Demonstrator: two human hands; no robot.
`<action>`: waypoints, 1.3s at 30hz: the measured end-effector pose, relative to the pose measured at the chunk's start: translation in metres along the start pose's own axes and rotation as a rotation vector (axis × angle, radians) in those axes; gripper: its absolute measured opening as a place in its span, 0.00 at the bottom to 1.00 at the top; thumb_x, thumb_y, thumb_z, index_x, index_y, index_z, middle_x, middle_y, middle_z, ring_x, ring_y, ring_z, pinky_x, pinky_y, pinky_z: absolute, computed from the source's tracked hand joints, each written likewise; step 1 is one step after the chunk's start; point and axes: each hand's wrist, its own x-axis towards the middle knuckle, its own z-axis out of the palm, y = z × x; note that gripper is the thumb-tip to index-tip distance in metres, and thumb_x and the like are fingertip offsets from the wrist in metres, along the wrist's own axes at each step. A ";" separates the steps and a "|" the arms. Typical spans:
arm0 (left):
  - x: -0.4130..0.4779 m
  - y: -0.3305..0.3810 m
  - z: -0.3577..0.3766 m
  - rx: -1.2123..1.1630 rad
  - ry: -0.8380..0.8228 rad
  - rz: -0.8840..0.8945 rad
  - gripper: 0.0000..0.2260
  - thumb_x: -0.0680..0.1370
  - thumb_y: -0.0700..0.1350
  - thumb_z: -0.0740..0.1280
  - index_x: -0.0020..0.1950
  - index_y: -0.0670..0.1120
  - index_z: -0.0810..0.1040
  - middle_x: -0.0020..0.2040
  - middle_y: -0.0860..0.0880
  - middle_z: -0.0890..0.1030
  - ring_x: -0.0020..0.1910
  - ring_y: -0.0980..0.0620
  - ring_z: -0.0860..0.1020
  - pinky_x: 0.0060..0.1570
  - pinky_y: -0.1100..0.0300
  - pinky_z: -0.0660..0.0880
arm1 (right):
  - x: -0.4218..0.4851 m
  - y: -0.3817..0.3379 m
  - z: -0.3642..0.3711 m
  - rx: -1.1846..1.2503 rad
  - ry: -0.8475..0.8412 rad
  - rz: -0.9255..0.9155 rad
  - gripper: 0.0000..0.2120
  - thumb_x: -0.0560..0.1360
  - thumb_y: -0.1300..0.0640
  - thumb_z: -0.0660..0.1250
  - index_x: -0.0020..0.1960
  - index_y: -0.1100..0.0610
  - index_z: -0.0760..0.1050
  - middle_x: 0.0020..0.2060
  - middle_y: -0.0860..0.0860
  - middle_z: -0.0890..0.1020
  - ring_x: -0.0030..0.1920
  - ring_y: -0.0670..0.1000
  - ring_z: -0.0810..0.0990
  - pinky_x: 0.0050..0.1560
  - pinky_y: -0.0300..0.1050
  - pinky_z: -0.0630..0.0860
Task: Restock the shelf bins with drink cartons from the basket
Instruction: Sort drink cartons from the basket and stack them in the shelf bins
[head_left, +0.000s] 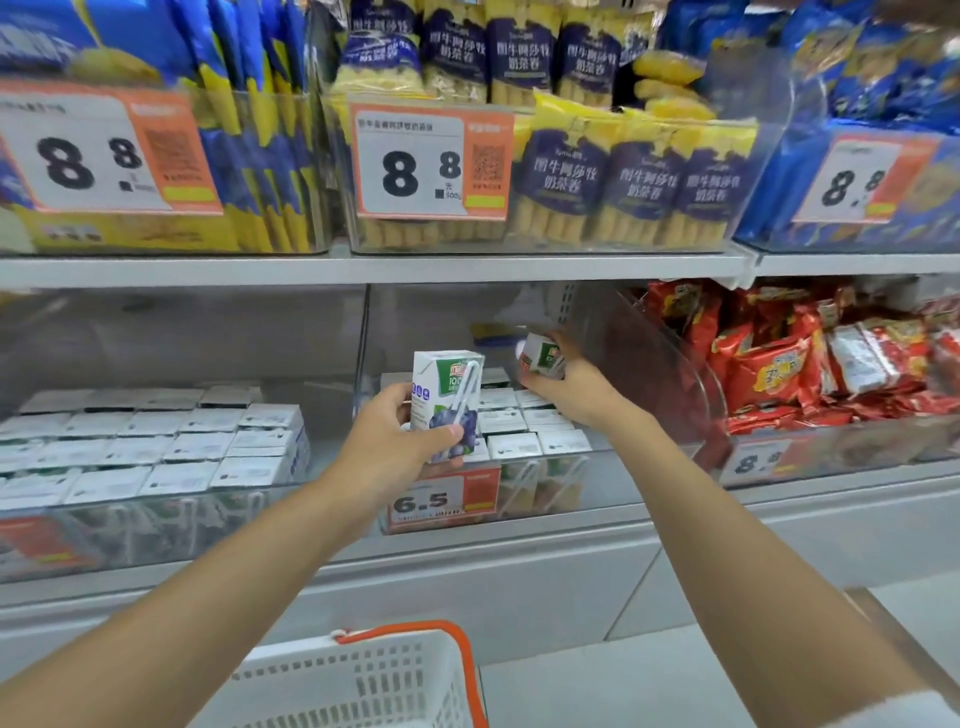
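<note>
My left hand grips an upright white drink carton with a green label, a blueberry picture and a straw, held in front of the middle clear shelf bin. My right hand reaches deeper into that bin and holds a second, tilted carton above the rows of cartons standing there. The left bin is packed with several white carton tops. The white basket with an orange handle sits at the bottom centre; its inside is mostly out of view.
A 6.5 price tag hangs on the middle bin's front. Red snack packs fill the bin to the right. The shelf above carries blue and yellow snack bags behind 8.8 price tags. Grey floor lies at lower right.
</note>
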 end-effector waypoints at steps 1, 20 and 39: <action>0.000 0.000 0.001 0.002 0.002 -0.001 0.18 0.74 0.36 0.72 0.62 0.46 0.75 0.55 0.47 0.82 0.44 0.50 0.85 0.43 0.55 0.82 | -0.001 0.000 -0.002 -0.026 0.008 -0.006 0.31 0.74 0.45 0.70 0.72 0.44 0.60 0.51 0.46 0.80 0.46 0.48 0.80 0.38 0.40 0.78; -0.006 0.002 -0.003 -0.016 0.019 0.011 0.18 0.74 0.34 0.71 0.62 0.47 0.74 0.54 0.48 0.82 0.47 0.48 0.84 0.47 0.51 0.82 | -0.034 -0.047 0.004 -0.105 0.083 -0.237 0.20 0.76 0.53 0.68 0.67 0.51 0.74 0.62 0.47 0.78 0.64 0.47 0.75 0.63 0.40 0.69; -0.044 -0.008 -0.221 0.856 0.221 0.335 0.26 0.78 0.52 0.67 0.74 0.52 0.66 0.71 0.52 0.70 0.70 0.52 0.67 0.69 0.50 0.66 | -0.081 -0.226 0.150 -0.241 0.030 -0.353 0.18 0.75 0.53 0.71 0.61 0.55 0.71 0.56 0.54 0.79 0.50 0.51 0.77 0.43 0.40 0.71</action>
